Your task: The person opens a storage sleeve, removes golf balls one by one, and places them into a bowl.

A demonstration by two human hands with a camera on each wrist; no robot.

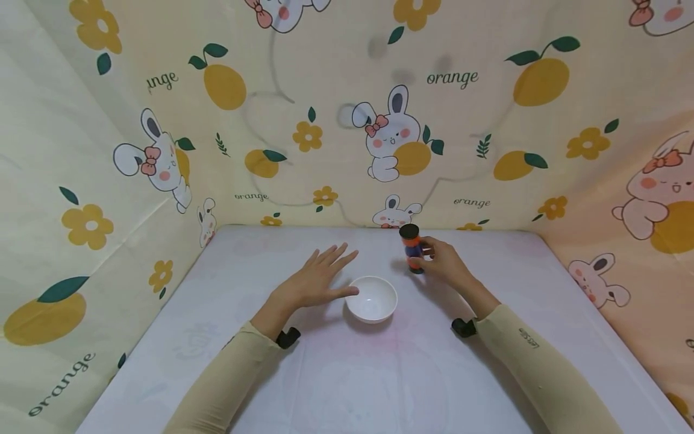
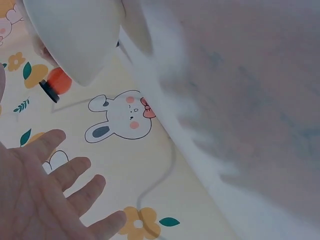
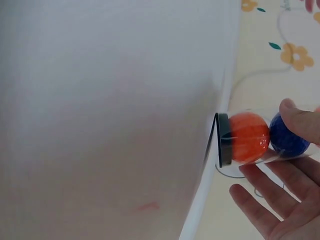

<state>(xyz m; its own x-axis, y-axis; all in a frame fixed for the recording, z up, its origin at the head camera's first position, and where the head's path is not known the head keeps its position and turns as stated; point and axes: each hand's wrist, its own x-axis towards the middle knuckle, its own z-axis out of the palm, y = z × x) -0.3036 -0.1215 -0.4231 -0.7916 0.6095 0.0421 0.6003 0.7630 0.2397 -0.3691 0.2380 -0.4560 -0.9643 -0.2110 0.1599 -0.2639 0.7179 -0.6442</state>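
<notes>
My right hand (image 1: 446,264) holds a clear upright tube (image 1: 412,249) with black end caps, the thumb on one side and fingers on the other. In the right wrist view, orange and blue balls show through the wall of the tube (image 3: 248,137). A white bowl (image 1: 372,307) stands on the table between my hands. My left hand (image 1: 311,282) is spread with fingers straight, its thumb overlapping the bowl's left rim in the head view. The left wrist view shows that palm (image 2: 30,190) holding nothing, with the bowl (image 2: 75,37) partly covering the tube.
A white cloth covers the table (image 1: 347,386). Behind it rises a cream fabric backdrop (image 1: 336,72) printed with rabbits, flowers and oranges, with similar fabric at both sides. A small black device sits at each wrist, at the left cuff (image 1: 288,338) and the right cuff (image 1: 463,328).
</notes>
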